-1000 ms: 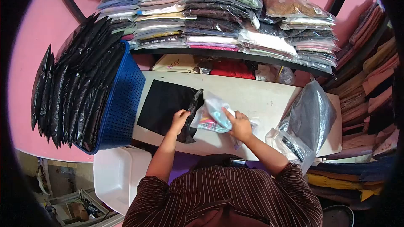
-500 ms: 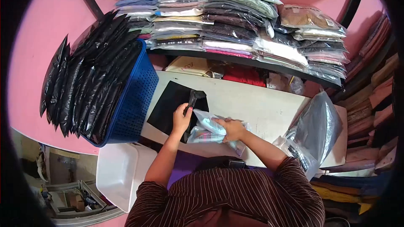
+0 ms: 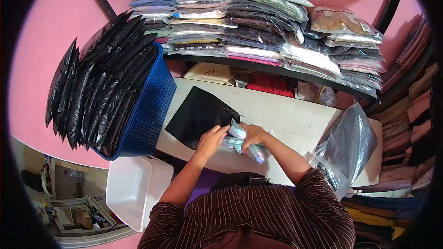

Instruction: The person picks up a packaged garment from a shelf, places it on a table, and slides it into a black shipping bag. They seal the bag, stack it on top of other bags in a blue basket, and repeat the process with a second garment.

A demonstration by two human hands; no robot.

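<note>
A black plastic mailing bag (image 3: 196,113) lies flat on the white table, its mouth end toward the hands. My left hand (image 3: 212,141) is closed at the near edge of that bag, fingers bent over it and the thumb hidden. Gripped in my right hand (image 3: 254,134) is a clear plastic package (image 3: 257,153) with light blue, striped contents, bent and bunched up. The package's upper end is right at the mouth of the black bag, and its left part reaches my left hand.
A blue basket (image 3: 152,106) packed with filled black bags (image 3: 92,97) stands at the left, above a white tub (image 3: 127,189). Stacks of clear-wrapped garments (image 3: 258,23) fill the shelf behind. At the table's right end lies a grey plastic bag (image 3: 348,136).
My left hand has let the raised flap of the black bag down and moved to its near edge. My right hand has folded the package and brought its end to the bag's mouth.
</note>
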